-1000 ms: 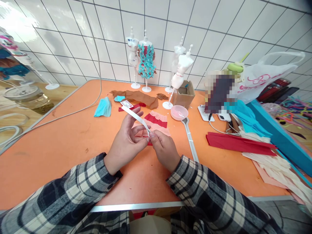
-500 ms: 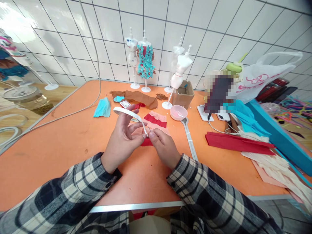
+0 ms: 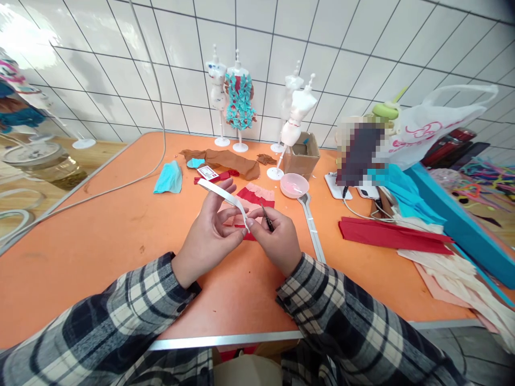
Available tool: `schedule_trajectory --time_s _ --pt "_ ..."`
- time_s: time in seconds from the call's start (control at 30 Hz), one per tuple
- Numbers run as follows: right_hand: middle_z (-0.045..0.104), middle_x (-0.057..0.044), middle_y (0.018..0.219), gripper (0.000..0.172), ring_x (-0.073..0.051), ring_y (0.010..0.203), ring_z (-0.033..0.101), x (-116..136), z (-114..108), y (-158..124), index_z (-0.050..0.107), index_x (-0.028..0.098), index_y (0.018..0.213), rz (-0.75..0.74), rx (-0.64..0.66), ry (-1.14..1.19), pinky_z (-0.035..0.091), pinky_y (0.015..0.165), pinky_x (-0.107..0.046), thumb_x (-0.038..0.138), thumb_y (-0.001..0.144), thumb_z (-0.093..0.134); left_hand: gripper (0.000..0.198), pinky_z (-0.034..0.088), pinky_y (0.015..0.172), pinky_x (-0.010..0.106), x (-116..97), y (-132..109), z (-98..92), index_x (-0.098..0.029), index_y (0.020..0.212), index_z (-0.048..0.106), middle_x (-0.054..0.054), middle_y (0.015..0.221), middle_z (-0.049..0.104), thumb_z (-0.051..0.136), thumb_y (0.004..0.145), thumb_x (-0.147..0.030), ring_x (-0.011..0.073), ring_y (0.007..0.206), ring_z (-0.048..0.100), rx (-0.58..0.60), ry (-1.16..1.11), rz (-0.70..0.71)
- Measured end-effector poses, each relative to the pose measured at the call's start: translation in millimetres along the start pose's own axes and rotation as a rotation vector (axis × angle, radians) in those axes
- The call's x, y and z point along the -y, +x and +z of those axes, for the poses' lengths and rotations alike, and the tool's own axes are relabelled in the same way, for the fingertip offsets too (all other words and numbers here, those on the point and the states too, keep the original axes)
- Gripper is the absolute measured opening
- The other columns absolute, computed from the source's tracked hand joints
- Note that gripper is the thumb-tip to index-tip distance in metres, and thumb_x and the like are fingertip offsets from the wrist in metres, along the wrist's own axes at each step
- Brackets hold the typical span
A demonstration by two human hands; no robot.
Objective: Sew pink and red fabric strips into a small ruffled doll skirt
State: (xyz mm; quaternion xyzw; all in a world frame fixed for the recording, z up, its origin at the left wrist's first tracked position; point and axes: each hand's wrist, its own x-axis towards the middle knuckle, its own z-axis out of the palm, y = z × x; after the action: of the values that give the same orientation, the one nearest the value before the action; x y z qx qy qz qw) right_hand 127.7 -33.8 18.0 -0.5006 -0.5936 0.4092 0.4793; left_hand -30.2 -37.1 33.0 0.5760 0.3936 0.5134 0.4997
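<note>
My left hand (image 3: 211, 233) is closed around a narrow white roll of tape (image 3: 221, 191), its thumb and fingertips at the tape's lower end. Beside it, my right hand (image 3: 277, 238) pinches the same end between thumb and forefinger. A small dark pointed tool (image 3: 267, 219) sticks up from the right hand's fingers; its exact kind is unclear. Behind and partly under the hands lie pink and red pieces of cloth (image 3: 261, 195). A white tag (image 3: 207, 172) rests on red cloth just beyond the left fingers.
Several white mannequins (image 3: 298, 110) stand at the tiled wall, one in turquoise ruffles (image 3: 240, 102). A pink bowl (image 3: 295, 185), a cardboard box (image 3: 302, 155) and grey metal tongs (image 3: 311, 228) are near the middle. Red cloth (image 3: 394, 236) lies right, turquoise cloth (image 3: 168, 178) left. A cable (image 3: 120, 188) crosses the left side.
The white tape has turned from a visible loop to a flatter, more edge-on view. The dark tool now shows upright in my right hand, which has shifted slightly right.
</note>
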Motion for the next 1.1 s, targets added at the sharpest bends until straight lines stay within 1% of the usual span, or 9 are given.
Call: schedule_trajectory --time_s 0.23,0.33,0.47,0.6,0.67,0.8,0.87,0.97,1.1 --pt "0.032 0.01 0.052 0.02 -0.01 0.049 0.031 -1 2 1 0.061 0.02 0.075 0.086 0.033 0.061 0.024 0.051 -0.027 0.04 0.076 0.063 0.077 0.063 0.072 0.031 -4 2 -6.6 -0.034 0.146 0.049 0.01 0.159 0.045 0.082 0.076 -0.027 0.0165 0.088 0.068 -0.048 0.055 -0.066" --pt "0.033 0.01 0.053 0.021 -0.01 0.05 0.031 -2 3 0 0.06 0.02 0.075 0.098 0.049 0.076 0.025 0.051 -0.026 0.041 0.077 0.062 0.077 0.063 0.073 0.031 -3 3 -7.4 -0.034 0.147 0.048 0.01 0.158 0.046 0.081 0.078 -0.026 0.015 0.085 0.068 -0.066 0.085 -0.035" --pt "0.031 0.01 0.053 0.022 -0.01 0.05 0.031 -2 5 1 0.059 0.021 0.075 0.112 0.055 0.075 0.024 0.051 -0.026 0.042 0.078 0.063 0.074 0.063 0.087 0.037 2 6 -7.1 -0.031 0.144 0.047 0.012 0.156 0.049 0.08 0.078 -0.024 0.02 0.099 0.071 -0.091 0.098 0.047" --pt "0.033 0.01 0.053 0.023 -0.01 0.051 0.031 -3 5 1 0.06 0.02 0.076 0.118 0.058 0.073 0.023 0.051 -0.026 0.042 0.078 0.064 0.075 0.061 0.095 0.043 0 8 -8.1 -0.029 0.142 0.047 0.014 0.154 0.05 0.081 0.075 -0.023 0.0287 0.122 0.066 -0.106 0.138 0.073" --pt "0.033 0.01 0.053 0.023 -0.01 0.051 0.031 -3 5 2 0.06 0.02 0.076 0.124 0.065 0.068 0.024 0.051 -0.026 0.042 0.077 0.065 0.074 0.063 0.09 0.041 -3 9 -9.9 -0.028 0.139 0.048 0.013 0.152 0.052 0.083 0.074 -0.023 0.0287 0.119 0.067 -0.118 0.134 0.021" --pt "0.031 0.01 0.053 0.022 -0.01 0.051 0.03 -5 5 2 0.061 0.02 0.075 0.14 0.105 0.057 0.023 0.052 -0.027 0.041 0.077 0.065 0.069 0.065 0.072 0.036 -11 11 -15.8 -0.025 0.132 0.052 0.012 0.139 0.062 0.085 0.071 -0.025 0.0202 0.087 0.073 -0.071 0.003 -0.21" --pt "0.03 0.01 0.054 0.022 -0.01 0.051 0.03 -6 6 1 0.061 0.02 0.074 0.135 0.126 0.043 0.023 0.052 -0.027 0.041 0.077 0.066 0.068 0.065 0.069 0.036 -14 14 -19.4 -0.023 0.126 0.054 0.01 0.127 0.067 0.088 0.067 -0.021 0.0199 0.082 0.074 -0.047 -0.085 -0.313" --pt "0.028 0.01 0.054 0.023 -0.01 0.052 0.029 -5 6 0 0.062 0.02 0.073 0.115 0.137 0.028 0.023 0.053 -0.027 0.042 0.077 0.067 0.059 0.065 0.068 0.034 -18 18 -25.6 -0.02 0.108 0.059 0.005 0.105 0.074 0.093 0.06 -0.018 0.0218 0.08 0.076 -0.049 -0.143 -0.382" --pt "0.029 0.009 0.054 0.024 -0.01 0.052 0.03 -4 5 0 0.063 0.02 0.076 0.087 0.143 0.009 0.024 0.054 -0.027 0.043 0.079 0.067 0.037 0.063 0.064 0.026 -21 25 -36.8 -0.015 0.078 0.068 0.007 0.083 0.077 0.097 0.059 -0.028 0.0199 0.073 0.076 0.095 -0.104 -0.49"
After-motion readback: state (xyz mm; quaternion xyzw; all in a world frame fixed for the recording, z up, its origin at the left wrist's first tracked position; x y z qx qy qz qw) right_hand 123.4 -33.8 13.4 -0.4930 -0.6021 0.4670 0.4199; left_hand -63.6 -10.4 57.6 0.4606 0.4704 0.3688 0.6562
